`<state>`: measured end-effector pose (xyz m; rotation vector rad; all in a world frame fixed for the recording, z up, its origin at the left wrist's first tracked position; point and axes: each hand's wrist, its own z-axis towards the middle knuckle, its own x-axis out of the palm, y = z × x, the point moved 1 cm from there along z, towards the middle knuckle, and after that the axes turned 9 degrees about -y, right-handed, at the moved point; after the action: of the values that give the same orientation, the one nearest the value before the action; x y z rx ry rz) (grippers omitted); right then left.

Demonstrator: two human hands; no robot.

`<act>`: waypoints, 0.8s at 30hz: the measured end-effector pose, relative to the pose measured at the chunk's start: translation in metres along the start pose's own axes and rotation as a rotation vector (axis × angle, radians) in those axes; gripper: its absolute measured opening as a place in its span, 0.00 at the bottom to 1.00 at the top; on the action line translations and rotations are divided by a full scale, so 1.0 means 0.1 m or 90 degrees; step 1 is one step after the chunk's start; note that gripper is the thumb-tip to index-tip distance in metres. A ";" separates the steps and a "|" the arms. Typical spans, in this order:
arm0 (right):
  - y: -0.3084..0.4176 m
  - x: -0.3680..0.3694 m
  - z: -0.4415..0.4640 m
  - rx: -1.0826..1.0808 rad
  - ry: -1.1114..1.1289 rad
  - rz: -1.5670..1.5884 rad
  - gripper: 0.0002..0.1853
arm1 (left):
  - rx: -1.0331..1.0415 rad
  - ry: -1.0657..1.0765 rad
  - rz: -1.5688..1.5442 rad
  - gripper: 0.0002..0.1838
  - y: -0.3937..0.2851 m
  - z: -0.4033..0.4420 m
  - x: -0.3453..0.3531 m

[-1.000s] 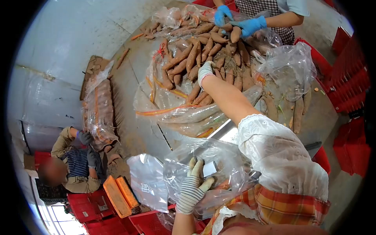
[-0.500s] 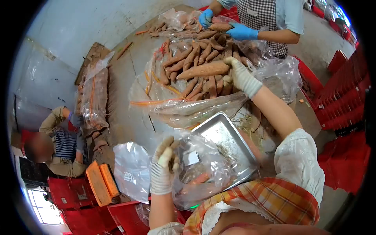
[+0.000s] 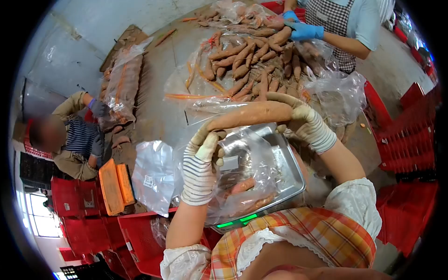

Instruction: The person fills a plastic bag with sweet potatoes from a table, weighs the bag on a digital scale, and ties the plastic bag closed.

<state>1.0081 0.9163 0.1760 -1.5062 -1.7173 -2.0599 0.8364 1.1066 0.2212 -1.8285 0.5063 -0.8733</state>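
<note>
A long sweet potato is held level between my two gloved hands, above the tray. My right hand grips its right end, and the fingers of my left hand close on its left end. Below lies a metal tray holding an open clear plastic bag. A few sweet potatoes rest inside that bag, and a small white label shows through it. Green lit digits of a scale glow at the tray's near edge. Beyond my hands spreads a large pile of sweet potatoes on plastic sheeting.
A co-worker's blue-gloved hand is at the pile's far side. At left, another person in grey gloves stands by a filled sack. Flat plastic bags and orange blocks lie left; red crates stand right.
My right hand has brought the sweet potato from the pile toward me, over the tray. My left hand has risen and taken its other end. The scale's green display now shows more.
</note>
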 end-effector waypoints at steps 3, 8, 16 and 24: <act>0.00 0.15 -0.15 -0.084 -0.036 -0.117 0.41 | -0.051 0.003 0.000 0.15 0.10 0.05 -0.11; -0.05 0.24 -0.21 -0.171 0.019 -0.143 0.42 | -0.194 0.061 -0.017 0.16 0.39 0.14 -0.33; -0.04 0.47 -0.31 -0.174 0.063 -0.356 0.34 | -0.185 0.067 -0.031 0.22 0.46 0.07 -0.45; -0.13 0.89 -0.35 -0.126 0.145 -0.634 0.27 | 0.008 -0.017 0.025 0.26 -0.30 -0.26 -0.75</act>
<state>0.9323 0.9389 0.2317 -0.3444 -2.5012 -2.7039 0.7667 1.1543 0.2293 -1.8099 0.5171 -0.8230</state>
